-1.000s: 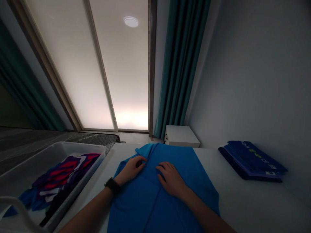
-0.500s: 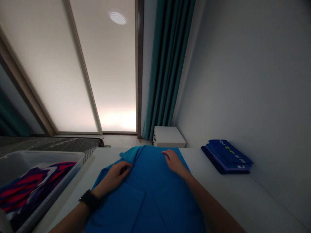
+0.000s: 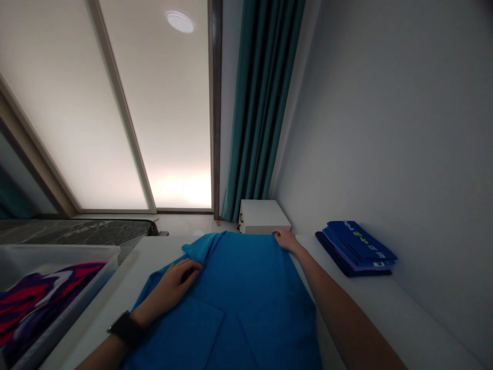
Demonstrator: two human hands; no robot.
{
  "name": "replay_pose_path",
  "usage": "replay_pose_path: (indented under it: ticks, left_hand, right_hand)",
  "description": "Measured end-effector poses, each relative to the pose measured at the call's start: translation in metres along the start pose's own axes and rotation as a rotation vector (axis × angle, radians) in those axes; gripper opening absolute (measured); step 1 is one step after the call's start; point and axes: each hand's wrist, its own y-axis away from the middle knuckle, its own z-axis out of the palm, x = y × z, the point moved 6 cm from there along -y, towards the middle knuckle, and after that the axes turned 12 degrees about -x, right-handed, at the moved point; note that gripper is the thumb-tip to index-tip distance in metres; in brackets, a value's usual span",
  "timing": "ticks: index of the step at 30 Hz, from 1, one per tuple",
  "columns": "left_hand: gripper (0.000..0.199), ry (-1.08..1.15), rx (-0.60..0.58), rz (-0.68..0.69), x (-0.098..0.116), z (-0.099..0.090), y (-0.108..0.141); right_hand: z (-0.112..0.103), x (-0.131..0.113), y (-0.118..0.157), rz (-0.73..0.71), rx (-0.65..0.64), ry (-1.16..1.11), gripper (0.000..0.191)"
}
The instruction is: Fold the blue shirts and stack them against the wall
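A blue shirt (image 3: 246, 288) lies spread on a white table, its far end near the table's back edge. At its far left a lighter flap of cloth (image 3: 198, 247) is turned over. My left hand (image 3: 179, 277), with a dark watch on the wrist, rests on the shirt's left side, fingers curled and closed on the cloth beside that flap. At the far right corner my right hand (image 3: 285, 239) pinches the shirt's edge between thumb and fingers.
A stack of folded blue clothes (image 3: 356, 249) sits on the white table (image 3: 385, 313) by the right wall. On the left stands a clear plastic bin (image 3: 87, 298) holding red and purple striped clothing (image 3: 46, 293). Behind the table is a small white cabinet (image 3: 264, 213).
My right hand has moved right and away from me, to the shirt's far right corner, and now grips it. My left hand stays at the left side. The view has shifted slightly.
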Motion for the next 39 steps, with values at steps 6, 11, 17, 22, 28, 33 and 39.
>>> replay_pose_path:
  ticks: [6,11,17,22,28,33,39]
  left_hand:
    - [0.034,-0.002,0.022,0.013,0.003,-0.001,0.000]
    - [0.034,0.003,0.021,0.007,0.006,-0.002,0.001]
    - [0.031,-0.021,0.025,0.034,0.008,-0.002,0.002]
    - [0.031,-0.058,0.026,0.051,0.007,-0.001,0.002]
    - [0.036,-0.070,0.042,0.009,0.006,-0.003,0.005]
    - [0.043,-0.048,0.053,-0.011,0.003,-0.001,0.005]
    - [0.048,0.042,0.116,-0.008,0.000,-0.004,0.007]
  right_hand:
    - [-0.007,-0.012,0.008,-0.083,0.108,-0.081,0.031]
    - [-0.024,-0.035,0.035,-0.160,0.212,-0.152,0.029]
    - [-0.033,-0.084,0.105,-0.391,0.227,-0.265,0.023]
    - [0.003,-0.110,0.159,-0.488,0.033,-0.150,0.022]
    - [0.016,-0.110,0.161,-0.480,-0.053,-0.001,0.028]
    - [-0.003,-0.083,0.110,-0.091,0.022,0.093,0.031]
    - [0.009,-0.066,0.074,0.133,-0.021,0.118,0.033]
